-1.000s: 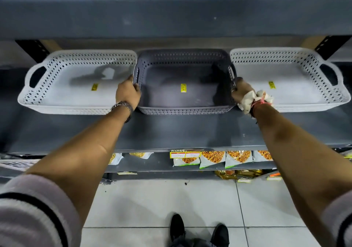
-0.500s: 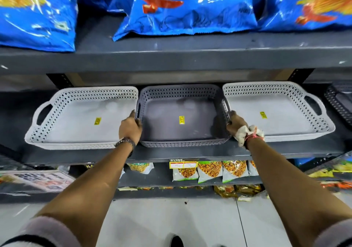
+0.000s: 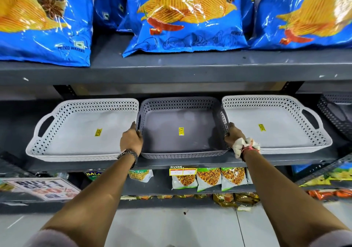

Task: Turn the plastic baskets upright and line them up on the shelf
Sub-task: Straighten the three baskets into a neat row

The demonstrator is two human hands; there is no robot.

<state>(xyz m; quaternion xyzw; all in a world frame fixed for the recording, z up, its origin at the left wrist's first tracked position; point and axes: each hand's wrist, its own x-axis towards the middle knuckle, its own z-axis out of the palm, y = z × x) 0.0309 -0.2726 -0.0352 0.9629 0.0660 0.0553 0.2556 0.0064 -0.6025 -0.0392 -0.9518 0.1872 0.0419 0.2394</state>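
On the grey shelf (image 3: pixel 171 163), three upright baskets sit in a row, each with a small yellow sticker too small to read. Above, blue bags (image 3: pixel 182 16) read "POTATO WAFERS"; below, a sign (image 3: pixel 43 188) says "BUY 1 GET 1". The left hand (image 3: pixel 131 142) and right hand (image 3: pixel 233 135) curl closed over the grey basket's (image 3: pixel 181 132) side rims, seemingly gripping it, between the left white basket (image 3: pixel 80 130) and right white basket (image 3: pixel 272 126).

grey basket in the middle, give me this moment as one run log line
grey basket upright mid-shelf | left hand on its left handle | right hand on its right handle | white baskets either side upright
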